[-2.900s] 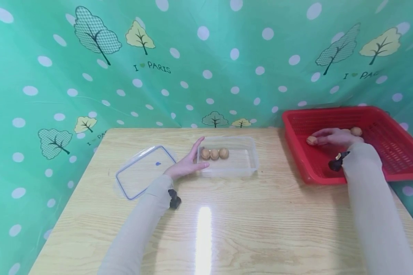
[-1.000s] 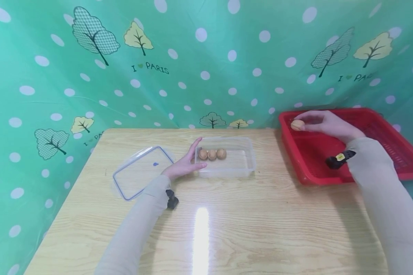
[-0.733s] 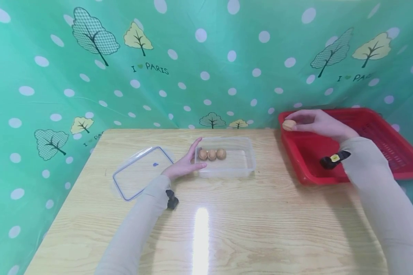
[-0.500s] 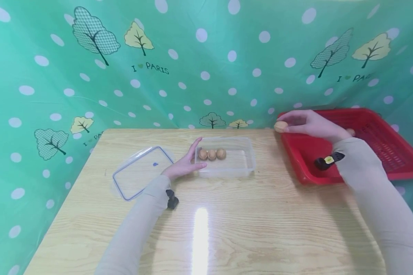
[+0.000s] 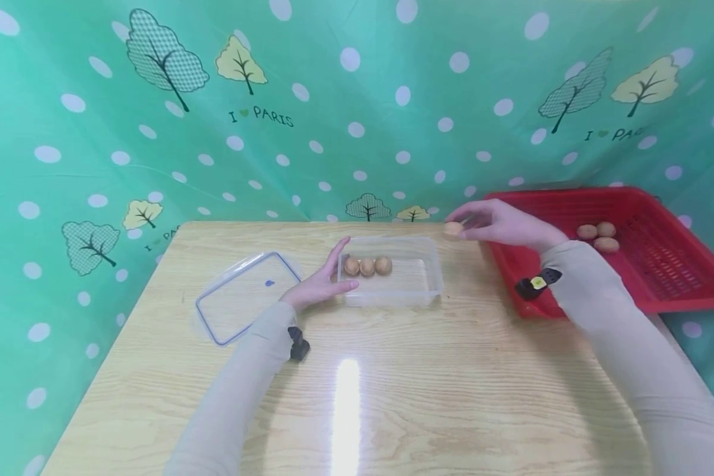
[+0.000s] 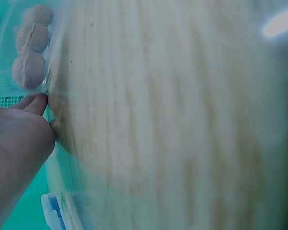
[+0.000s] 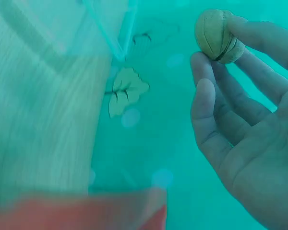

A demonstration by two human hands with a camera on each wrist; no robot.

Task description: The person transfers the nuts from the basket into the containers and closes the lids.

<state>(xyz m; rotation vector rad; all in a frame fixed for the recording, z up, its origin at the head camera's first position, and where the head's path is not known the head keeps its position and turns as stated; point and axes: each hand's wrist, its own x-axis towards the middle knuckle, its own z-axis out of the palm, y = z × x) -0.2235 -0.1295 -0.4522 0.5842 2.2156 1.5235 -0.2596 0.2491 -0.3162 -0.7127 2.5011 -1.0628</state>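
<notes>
In the head view, a clear plastic food container (image 5: pixel 413 294) stands mid-table with a row of 3 walnuts (image 5: pixel 367 267) at its left end. My left hand (image 5: pixel 318 288) holds that end, thumb at the front corner and fingers at the back one. The left wrist view shows the same walnuts (image 6: pixel 30 71) through the container wall, beyond my fingertips. Between thumb and fingers my right hand (image 5: pixel 500 223) pinches another walnut (image 5: pixel 453 229), just past the container's back right corner. The seam of this walnut (image 7: pixel 216 36) shows in the right wrist view.
A red plastic basket (image 5: pixel 690 307) stands at the right with 3 walnuts (image 5: pixel 605 244) inside; my right forearm crosses its front left part. Left of the container lies a clear lid with a blue seal (image 5: pixel 246 301). A green patterned curtain (image 5: pixel 357 99) hangs behind the wooden table (image 5: pixel 428 396).
My right hand has lifted a walnut out of the red basket and carried it left, over the basket's rim toward the container. Walnuts in the basket are uncovered. My left hand stays put.
</notes>
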